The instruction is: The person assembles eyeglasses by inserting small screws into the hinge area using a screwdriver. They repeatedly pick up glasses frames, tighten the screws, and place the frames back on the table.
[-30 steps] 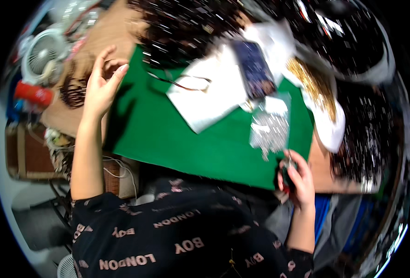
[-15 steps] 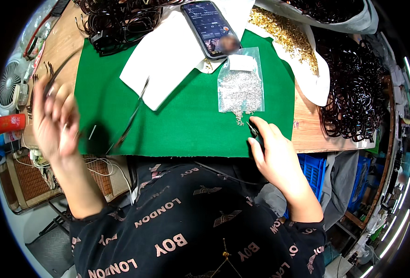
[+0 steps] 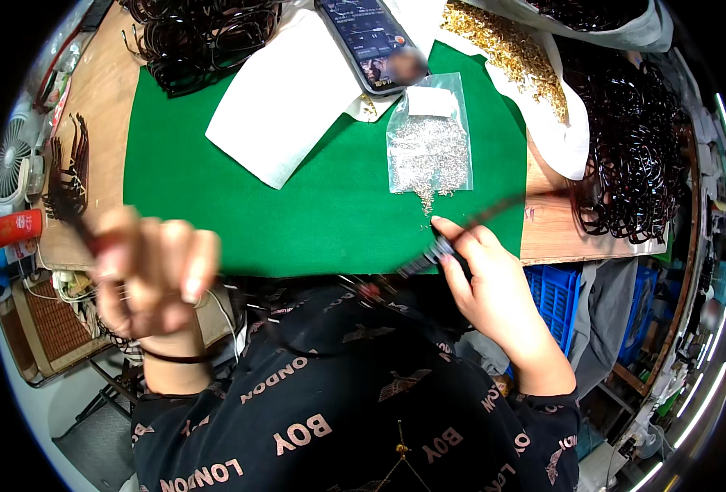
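Nearest, the left hand (image 3: 154, 275) was raised and blurred, its grip curled round something dark I could not make out. The right hand (image 3: 490, 283) pinched a small dark tool (image 3: 432, 254) at the green mat's (image 3: 314, 213) near edge, just below the bag of tiny silver screws (image 3: 428, 152). Picking up a screw seemed next, needing a steady tip. Half a second before, the left hand was further left.

Motion-blurred left hand (image 3: 154, 275), its grasped dark piece perhaps a frame
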A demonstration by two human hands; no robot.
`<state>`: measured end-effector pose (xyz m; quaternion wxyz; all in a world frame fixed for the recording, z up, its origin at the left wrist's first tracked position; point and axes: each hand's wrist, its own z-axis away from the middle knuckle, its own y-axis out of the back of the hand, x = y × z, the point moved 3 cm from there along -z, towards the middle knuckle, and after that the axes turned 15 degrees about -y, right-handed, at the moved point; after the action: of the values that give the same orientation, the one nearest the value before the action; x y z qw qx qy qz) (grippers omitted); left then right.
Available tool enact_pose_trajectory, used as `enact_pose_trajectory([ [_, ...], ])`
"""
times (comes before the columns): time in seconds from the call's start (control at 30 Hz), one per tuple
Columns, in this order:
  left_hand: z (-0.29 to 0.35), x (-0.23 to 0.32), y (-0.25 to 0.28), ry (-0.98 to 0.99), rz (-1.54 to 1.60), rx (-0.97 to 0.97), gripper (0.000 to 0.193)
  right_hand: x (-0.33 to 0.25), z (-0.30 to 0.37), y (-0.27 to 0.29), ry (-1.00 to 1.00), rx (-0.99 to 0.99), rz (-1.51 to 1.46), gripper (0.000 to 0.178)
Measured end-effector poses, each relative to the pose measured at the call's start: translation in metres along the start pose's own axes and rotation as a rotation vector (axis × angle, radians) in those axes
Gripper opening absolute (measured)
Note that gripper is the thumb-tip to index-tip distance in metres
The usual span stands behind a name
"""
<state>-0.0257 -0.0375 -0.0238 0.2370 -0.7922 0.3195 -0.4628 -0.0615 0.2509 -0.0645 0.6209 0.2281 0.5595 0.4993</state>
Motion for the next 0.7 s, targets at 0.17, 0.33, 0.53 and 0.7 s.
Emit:
enact_pose_trajectory([
  [0.17,0.031,-0.082,-0.005,0.267,0.45,0.109,0.028,-0.007,-0.001,0.0,-0.042,-0.024,0.086,0.034],
  [0.33,0.044,-0.125,-0.009,0.488,0.623,0.317,0.027,-0.004,0.001,0.002,-0.041,-0.032,0.115,0.034],
  [0.53,0.048,-0.139,-0.005,0.547,0.652,0.356,0.029,-0.007,-0.006,-0.001,-0.045,-0.28,-0.39,0.031],
  [0.7,0.049,-0.139,-0.004,0.607,0.646,0.402,0.029,-0.036,-0.003,-0.01,-0.537,-1.068,-1.229,0.034],
])
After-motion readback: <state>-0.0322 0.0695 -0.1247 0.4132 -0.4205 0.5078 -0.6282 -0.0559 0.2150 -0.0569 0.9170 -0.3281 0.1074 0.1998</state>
